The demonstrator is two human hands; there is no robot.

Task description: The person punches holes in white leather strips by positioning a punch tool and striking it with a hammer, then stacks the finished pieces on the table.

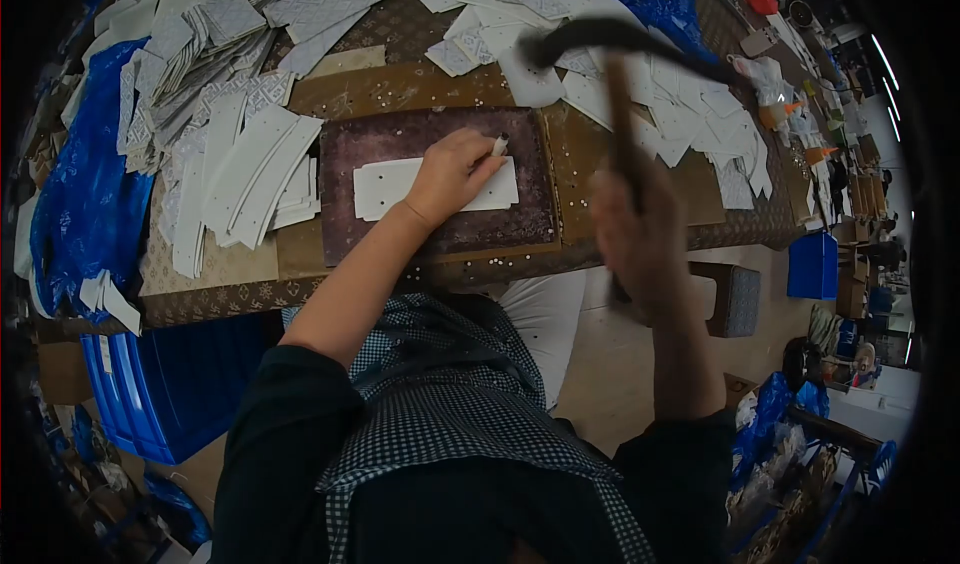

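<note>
My left hand (452, 176) is closed around a short hole punch (500, 145), its dark top showing above my fingers. The hand rests over a white notched rectangular piece (385, 186) with small holes, which lies flat on a dark reddish board (345, 144). The punch's lower tip is hidden by my fingers. My right hand (643, 229), smeared by motion, grips the wooden handle of a hammer (622, 104). The hammer's dark curved head is raised above the table, right of the board and apart from the punch.
Stacks of white curved pieces (265, 169) lie left of the board, with patterned pieces (235, 14) behind. More loose pieces (685, 114) spread to the right. Small white discs dot the brown table cover (400, 79). A blue bin (170, 394) stands below the table's left edge.
</note>
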